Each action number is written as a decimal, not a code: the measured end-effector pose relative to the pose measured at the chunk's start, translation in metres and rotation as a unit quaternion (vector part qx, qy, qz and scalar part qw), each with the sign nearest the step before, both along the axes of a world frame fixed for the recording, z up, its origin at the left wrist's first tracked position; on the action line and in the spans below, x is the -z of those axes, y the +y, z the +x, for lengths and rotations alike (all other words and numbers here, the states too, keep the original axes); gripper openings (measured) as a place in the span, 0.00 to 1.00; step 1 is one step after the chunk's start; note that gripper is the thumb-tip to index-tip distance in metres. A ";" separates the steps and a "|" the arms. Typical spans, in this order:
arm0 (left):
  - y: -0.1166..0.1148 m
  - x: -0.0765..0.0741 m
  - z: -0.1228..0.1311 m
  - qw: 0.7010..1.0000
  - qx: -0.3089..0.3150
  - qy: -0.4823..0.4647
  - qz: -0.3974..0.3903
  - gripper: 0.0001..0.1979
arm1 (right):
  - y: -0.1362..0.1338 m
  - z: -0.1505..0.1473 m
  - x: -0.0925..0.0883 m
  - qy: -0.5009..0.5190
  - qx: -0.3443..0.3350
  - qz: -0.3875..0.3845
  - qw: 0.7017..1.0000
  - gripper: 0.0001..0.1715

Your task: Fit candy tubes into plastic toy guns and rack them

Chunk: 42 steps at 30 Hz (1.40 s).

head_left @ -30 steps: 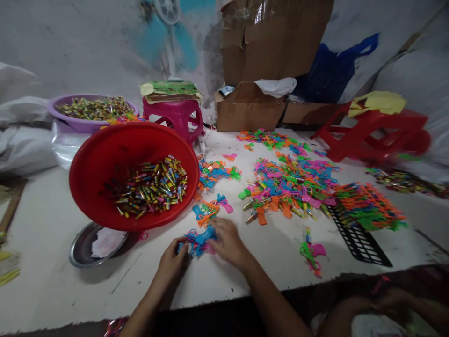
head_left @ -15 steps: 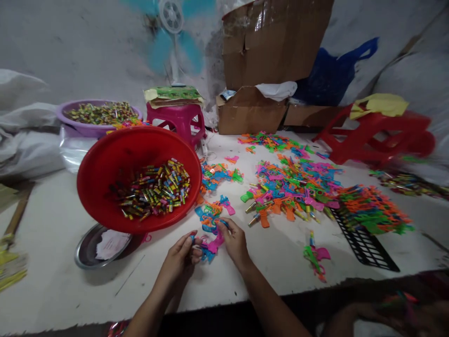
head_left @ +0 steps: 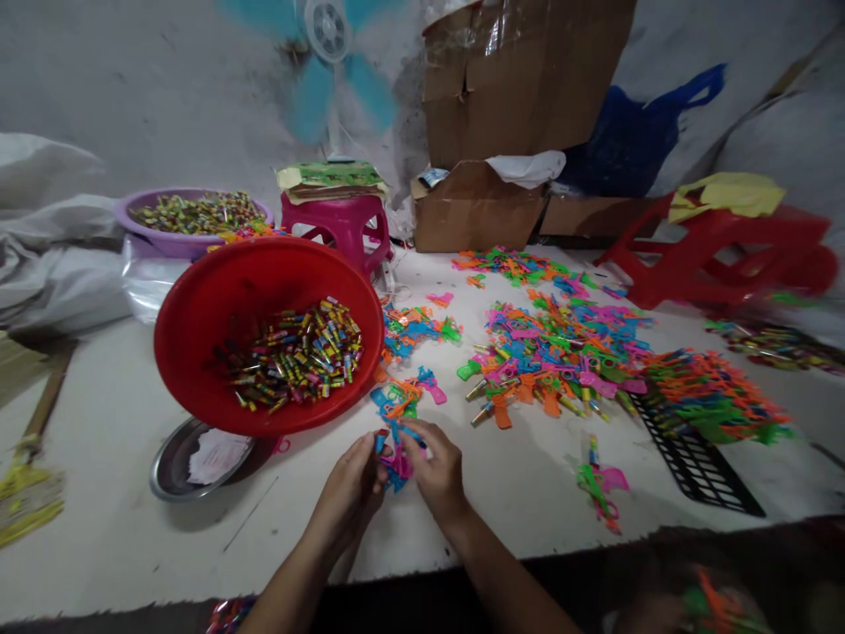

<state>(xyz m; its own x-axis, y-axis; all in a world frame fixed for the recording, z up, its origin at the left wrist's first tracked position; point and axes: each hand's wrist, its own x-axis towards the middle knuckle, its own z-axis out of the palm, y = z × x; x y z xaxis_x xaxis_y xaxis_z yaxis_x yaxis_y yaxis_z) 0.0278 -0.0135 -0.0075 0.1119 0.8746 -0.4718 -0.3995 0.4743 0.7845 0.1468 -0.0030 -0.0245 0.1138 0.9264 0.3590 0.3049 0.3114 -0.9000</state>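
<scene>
My left hand (head_left: 353,493) and my right hand (head_left: 437,471) meet at the near edge of the white table (head_left: 112,537). Both are closed on a small bunch of blue and pink plastic toy pieces (head_left: 397,465) held between them. Just beyond the hands lies a little cluster of blue, orange and pink pieces (head_left: 404,398). A tilted red basin (head_left: 198,326) with several small colourful tubes (head_left: 297,352) stands to the left of the hands.
A big heap of coloured plastic pieces (head_left: 547,348) covers the table's right half, by a black tray (head_left: 693,458). A metal dish (head_left: 172,471) lies under the basin. Behind are a purple basin (head_left: 142,242), pink stool (head_left: 336,224), cardboard boxes (head_left: 475,211), fan (head_left: 330,35), red stool (head_left: 719,251).
My hands have drawn closer together round the toy pieces and lifted them slightly. The view has shifted a little to the left.
</scene>
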 end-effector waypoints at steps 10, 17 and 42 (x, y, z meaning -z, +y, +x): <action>-0.005 -0.007 -0.020 0.994 0.067 0.056 0.069 0.18 | 0.005 0.009 -0.015 0.073 -0.133 -0.106 0.983 0.14; -0.011 0.000 -0.023 0.986 0.048 0.153 0.050 0.18 | -0.001 0.012 -0.001 0.107 -0.152 -0.223 0.957 0.11; 0.014 0.057 -0.080 0.683 -0.006 0.697 0.219 0.16 | 0.039 0.013 0.029 -0.194 -0.055 -0.058 0.978 0.11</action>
